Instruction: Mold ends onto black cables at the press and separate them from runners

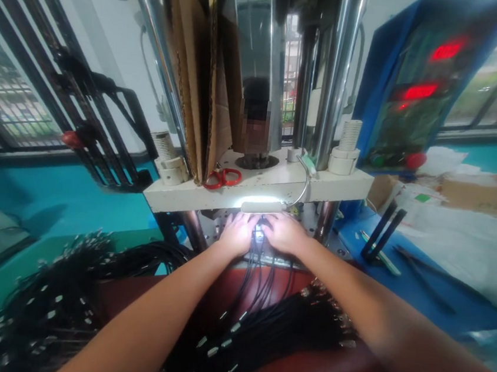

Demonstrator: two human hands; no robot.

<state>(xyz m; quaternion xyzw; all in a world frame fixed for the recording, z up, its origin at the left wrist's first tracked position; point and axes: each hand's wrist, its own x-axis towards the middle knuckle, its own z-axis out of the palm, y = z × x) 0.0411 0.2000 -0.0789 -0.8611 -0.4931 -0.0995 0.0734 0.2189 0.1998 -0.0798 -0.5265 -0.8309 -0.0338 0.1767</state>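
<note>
Under the glowing lamp, my left hand (pixel 238 233) reaches in to a metal plate on the press, fingers bent and closed at the black cables (pixel 254 263). Close on the other side, my right hand (pixel 287 232) has its thumb and fingers at the same cables, also closed. A brightly lit spot lies between the hands; the cable ends there are too small and glaring to make out. The cables hang from the plate towards me, over a red-brown surface (pixel 229 287). The fingertips are partly hidden.
The white press crossbeam (pixel 258 182) carries red-handled scissors (pixel 222 178), a lamp (pixel 264 207) and cardboard (pixel 210 87). Bundles of black cables with metal ends (pixel 60 284) lie left and below. Right, a blue table (pixel 398 279) holds tweezers-like tools (pixel 425 278) beside a control box (pixel 419 80).
</note>
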